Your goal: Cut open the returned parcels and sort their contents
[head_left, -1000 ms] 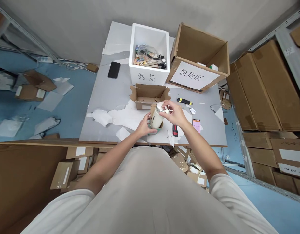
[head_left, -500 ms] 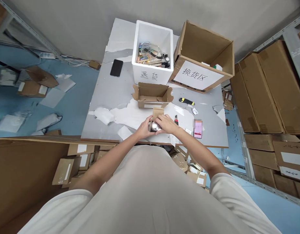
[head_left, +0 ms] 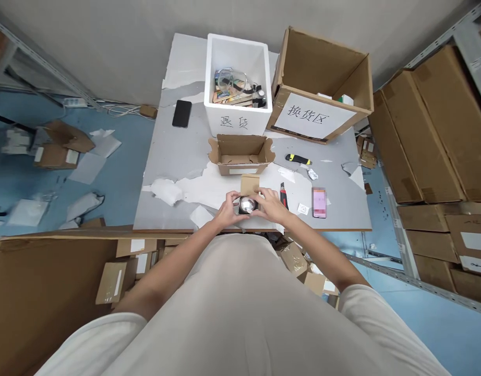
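A small cardboard box (head_left: 250, 184) stands near the table's front edge, its brown flap raised at the back. Inside it sits a shiny silver round object (head_left: 247, 204); its kind I cannot make out. My left hand (head_left: 227, 211) grips the box's left side, thumb along the front. From the right, my right hand (head_left: 271, 205) holds the other side, its fingers by the flap and the thumb near the front. Just behind the box lies a larger opened cardboard box (head_left: 242, 169). A red utility knife (head_left: 283, 196) rests close to my right hand.
A white foam box (head_left: 237, 116) with assorted goods and a large carton (head_left: 319, 116) stand at the back. A black phone (head_left: 182, 113), a yellow-black cutter (head_left: 298, 159), a lit phone (head_left: 319, 202) and torn paper (head_left: 166, 191) lie on the table (head_left: 158, 156).
My right hand has drawn back from over the silver object to the box's right side, so more of the object shows. The view has shifted slightly.
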Demonstrator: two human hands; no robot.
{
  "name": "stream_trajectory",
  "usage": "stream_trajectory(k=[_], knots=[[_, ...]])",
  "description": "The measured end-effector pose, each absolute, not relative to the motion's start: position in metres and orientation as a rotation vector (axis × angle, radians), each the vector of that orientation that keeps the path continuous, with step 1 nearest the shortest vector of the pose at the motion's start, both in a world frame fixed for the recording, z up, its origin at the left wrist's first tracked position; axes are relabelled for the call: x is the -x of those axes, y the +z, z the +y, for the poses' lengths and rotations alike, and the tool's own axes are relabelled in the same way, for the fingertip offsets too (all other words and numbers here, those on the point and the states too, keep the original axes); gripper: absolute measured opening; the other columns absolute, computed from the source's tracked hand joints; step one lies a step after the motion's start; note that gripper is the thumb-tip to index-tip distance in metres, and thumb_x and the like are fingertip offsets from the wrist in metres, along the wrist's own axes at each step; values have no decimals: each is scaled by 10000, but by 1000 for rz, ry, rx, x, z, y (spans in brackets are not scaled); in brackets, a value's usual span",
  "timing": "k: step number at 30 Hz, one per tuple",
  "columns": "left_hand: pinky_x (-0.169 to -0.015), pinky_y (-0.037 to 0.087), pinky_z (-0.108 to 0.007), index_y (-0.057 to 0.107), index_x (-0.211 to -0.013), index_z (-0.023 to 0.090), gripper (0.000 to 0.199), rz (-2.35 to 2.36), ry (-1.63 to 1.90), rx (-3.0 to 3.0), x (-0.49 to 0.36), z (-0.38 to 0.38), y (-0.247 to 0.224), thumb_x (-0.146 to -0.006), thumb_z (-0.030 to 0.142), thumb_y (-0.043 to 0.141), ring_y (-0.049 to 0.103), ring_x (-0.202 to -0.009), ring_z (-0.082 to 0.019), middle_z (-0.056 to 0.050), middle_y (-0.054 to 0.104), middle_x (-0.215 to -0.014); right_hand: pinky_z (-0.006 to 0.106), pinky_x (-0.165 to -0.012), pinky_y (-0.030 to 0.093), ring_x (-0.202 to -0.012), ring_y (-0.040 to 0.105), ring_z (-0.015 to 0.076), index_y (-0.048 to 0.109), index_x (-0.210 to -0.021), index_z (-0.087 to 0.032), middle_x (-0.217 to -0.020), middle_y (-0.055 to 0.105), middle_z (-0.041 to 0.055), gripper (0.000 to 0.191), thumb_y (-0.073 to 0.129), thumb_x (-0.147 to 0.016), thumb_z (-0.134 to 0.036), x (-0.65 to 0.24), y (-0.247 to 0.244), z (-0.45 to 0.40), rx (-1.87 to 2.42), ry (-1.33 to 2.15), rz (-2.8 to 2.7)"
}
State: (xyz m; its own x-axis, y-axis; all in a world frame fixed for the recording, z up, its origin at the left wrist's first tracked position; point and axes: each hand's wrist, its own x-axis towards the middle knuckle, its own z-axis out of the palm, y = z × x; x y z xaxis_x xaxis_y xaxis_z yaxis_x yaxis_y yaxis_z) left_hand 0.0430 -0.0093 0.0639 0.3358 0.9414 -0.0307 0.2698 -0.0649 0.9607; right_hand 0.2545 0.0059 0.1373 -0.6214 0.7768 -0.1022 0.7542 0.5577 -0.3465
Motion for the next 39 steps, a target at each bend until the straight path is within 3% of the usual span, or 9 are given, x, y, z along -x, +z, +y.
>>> stream_trajectory(k=[3,9,12,17,22,26,28,33,39], knots=[[-942,504,-504,303,-1160,229,837,1121,817,-1576,-44,-10,61,-556,452,838,503,-1248,-302,-172,451,-1326,410,-896,303,-1104,419,272,664,-1054,-235,-1224,518,120,249,523,-913,-383,-254,136,-6,1422,605,-2677],[-931,512,-506,372,-1158,234,780,1096,739,-1651,-50,-10,62,-573,490,820,517,-1231,-301,-141,502,-1290,533,-934,258,-1077,414,328,702,-865,-190,-1106,533,160,90,641,-800,-202,-235,147,-3,1742,530,-2679],[-953,493,-500,432,-1138,226,669,1154,729,-1699,-50,-11,64,-639,507,776,512,-1238,-295,-149,511,-1312,550,-960,274,-1132,420,337,705,-905,-202,-1168,519,159,134,621,-801,-197,-238,149,1,1694,644,-2582],[-1015,446,-464,546,-1065,210,485,1158,740,-1802,-46,-14,66,-724,517,704,451,-1308,-281,-162,483,-1359,461,-953,411,-1163,487,276,555,-1236,-227,-1287,485,144,409,541,-862,-391,-265,129,-10,1625,836,-1891],[-994,464,-484,546,-1106,214,545,1188,706,-1747,-43,-21,64,-709,553,702,401,-1349,-304,-165,501,-1348,424,-904,468,-1021,593,223,553,-1158,-206,-1144,589,118,334,511,-855,-339,-265,94,-17,1528,1165,-1668],[-974,481,-501,473,-1160,222,630,1162,687,-1684,-43,-22,62,-685,552,722,491,-1270,-298,-159,493,-1362,450,-930,461,-1130,572,246,253,-1425,-265,-1342,485,153,791,652,-744,-299,-257,88,2,1464,1344,-1542],[-983,476,-508,404,-1199,231,719,1156,699,-1634,-46,-21,62,-652,534,757,511,-1252,-286,-155,494,-1355,441,-974,441,-1180,549,242,155,-1471,-264,-1364,472,156,866,650,-764,-336,-255,94,13,1310,1429,-1597],[-967,481,-489,242,-1284,240,913,1142,820,-1498,-53,-18,63,-610,493,802,420,-1337,-291,-210,436,-1410,436,-1032,410,-1193,534,247,369,-1417,-198,-1264,555,147,721,607,-815,-516,-258,110,20,1074,1311,-1940],[-947,487,-478,296,-1348,252,912,1090,791,-1499,-49,-10,70,-615,427,810,404,-1345,-305,-193,430,-1421,513,-1122,287,-1427,242,282,413,-1423,-210,-1521,312,161,592,450,-918,-516,-266,113,14,948,1014,-2534]])
